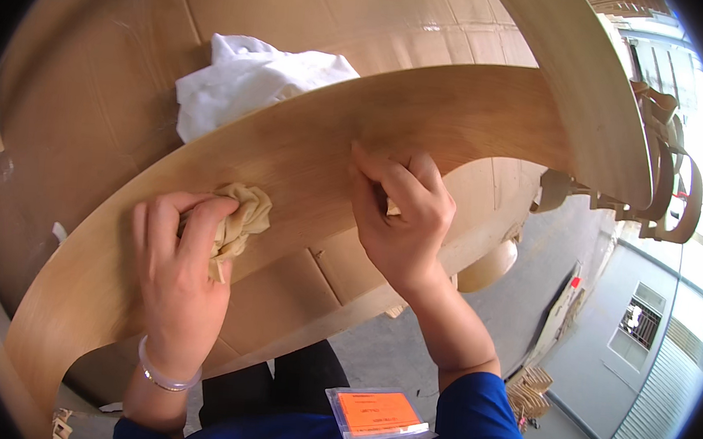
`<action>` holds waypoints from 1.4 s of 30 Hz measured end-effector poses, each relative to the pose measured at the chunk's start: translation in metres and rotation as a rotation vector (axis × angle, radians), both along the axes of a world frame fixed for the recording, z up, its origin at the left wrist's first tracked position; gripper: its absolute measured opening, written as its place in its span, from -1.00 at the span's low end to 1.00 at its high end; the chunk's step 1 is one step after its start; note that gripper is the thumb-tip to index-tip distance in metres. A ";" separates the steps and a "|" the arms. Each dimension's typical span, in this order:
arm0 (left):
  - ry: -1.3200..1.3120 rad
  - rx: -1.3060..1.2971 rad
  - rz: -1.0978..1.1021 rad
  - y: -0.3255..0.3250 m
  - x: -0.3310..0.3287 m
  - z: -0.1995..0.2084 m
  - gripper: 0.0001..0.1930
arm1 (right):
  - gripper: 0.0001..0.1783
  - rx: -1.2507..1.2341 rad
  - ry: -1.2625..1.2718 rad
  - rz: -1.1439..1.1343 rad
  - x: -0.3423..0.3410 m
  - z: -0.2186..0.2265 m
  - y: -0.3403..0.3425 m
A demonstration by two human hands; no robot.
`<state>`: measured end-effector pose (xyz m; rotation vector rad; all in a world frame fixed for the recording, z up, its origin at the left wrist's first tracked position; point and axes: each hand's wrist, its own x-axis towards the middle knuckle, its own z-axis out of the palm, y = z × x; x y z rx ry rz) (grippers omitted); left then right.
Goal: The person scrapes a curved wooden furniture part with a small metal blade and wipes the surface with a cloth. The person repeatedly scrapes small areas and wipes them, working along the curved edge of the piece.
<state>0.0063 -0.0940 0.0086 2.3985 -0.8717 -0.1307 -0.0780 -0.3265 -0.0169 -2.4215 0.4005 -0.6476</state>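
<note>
Though it curves, the wooden panel (307,158) slants lengthwise toward upper right.

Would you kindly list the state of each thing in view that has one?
Left hand: closed on beige cloth
Right hand: fingers curled; grip unclear
Beige cloth: bunched up
White cloth: crumpled
Curved wooden piece: bowed in an arc
Cardboard: creased
Badge: inside a clear sleeve
</note>
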 end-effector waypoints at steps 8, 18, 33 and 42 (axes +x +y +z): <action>0.815 -0.766 0.255 -0.010 0.006 0.010 -0.58 | -0.85 1.396 -0.058 -0.062 -0.008 0.016 0.030; 0.971 -0.968 0.132 -0.064 0.010 0.014 -0.59 | -0.80 1.677 -0.315 -0.141 -0.060 0.029 0.017; -0.086 -0.274 -0.145 -0.115 0.001 -0.025 -0.58 | -0.76 1.362 -0.483 -0.619 -0.113 0.010 -0.012; -0.151 -0.124 -0.035 -0.085 -0.002 -0.007 -0.45 | -0.79 1.311 -0.375 -0.745 -0.137 0.003 -0.018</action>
